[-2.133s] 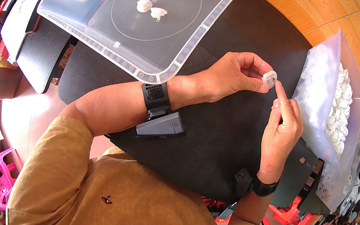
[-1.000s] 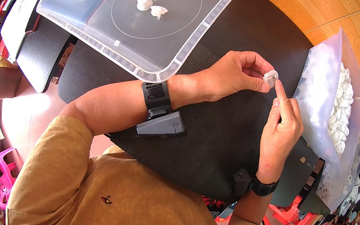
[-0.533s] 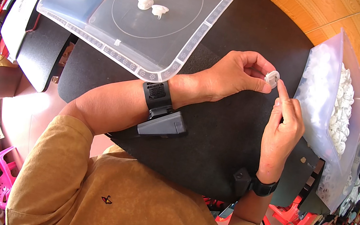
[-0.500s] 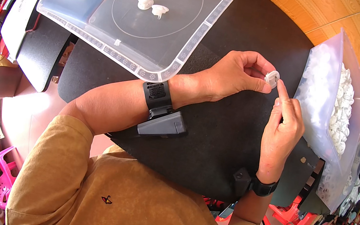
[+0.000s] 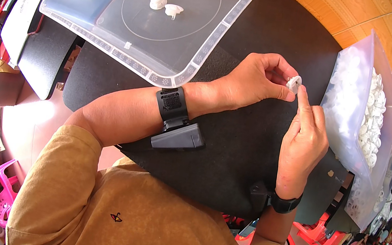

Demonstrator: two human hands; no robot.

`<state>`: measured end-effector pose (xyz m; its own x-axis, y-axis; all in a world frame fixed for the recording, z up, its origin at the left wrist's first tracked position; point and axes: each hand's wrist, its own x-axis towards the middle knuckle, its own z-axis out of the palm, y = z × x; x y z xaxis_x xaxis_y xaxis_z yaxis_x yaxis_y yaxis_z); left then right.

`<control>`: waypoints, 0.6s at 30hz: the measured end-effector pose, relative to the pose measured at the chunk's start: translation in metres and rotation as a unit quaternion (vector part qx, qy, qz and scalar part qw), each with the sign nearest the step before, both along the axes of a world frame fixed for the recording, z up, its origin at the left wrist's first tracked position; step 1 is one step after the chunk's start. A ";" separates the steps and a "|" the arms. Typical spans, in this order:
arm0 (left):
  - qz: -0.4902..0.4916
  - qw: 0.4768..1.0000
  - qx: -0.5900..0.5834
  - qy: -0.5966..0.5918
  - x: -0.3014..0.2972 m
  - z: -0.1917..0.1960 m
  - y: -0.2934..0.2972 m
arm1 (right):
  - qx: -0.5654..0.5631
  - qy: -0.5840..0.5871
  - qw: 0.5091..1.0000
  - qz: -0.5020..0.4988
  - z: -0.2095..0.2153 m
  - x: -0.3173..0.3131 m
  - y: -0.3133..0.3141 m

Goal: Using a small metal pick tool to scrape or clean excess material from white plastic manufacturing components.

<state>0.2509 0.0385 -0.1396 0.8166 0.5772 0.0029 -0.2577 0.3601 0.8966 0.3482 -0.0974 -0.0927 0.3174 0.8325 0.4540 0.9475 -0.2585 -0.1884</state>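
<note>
Small white plastic part [image 5: 294,82] pinched in left hand [image 5: 253,80]; right hand [image 5: 303,139], empty, presses it with forefinger. Assembly step; seating appears next.

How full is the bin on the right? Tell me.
Partly full. White parts are heaped against the far side of the clear bin; its upper wall stands bare above them.

The worktop [image 5: 231,160] has a black surface. A clear plastic tray [image 5: 92,25] lies on its far left part and holds two small white parts [image 5: 165,6]. A clear bin [image 5: 351,103] filled with white parts stands on the right edge, well apart from the tray.
</note>
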 end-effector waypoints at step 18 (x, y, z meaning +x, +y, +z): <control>-0.023 0.991 0.119 0.055 -0.005 0.003 0.003 | -0.054 0.156 0.984 0.061 0.018 0.023 -0.013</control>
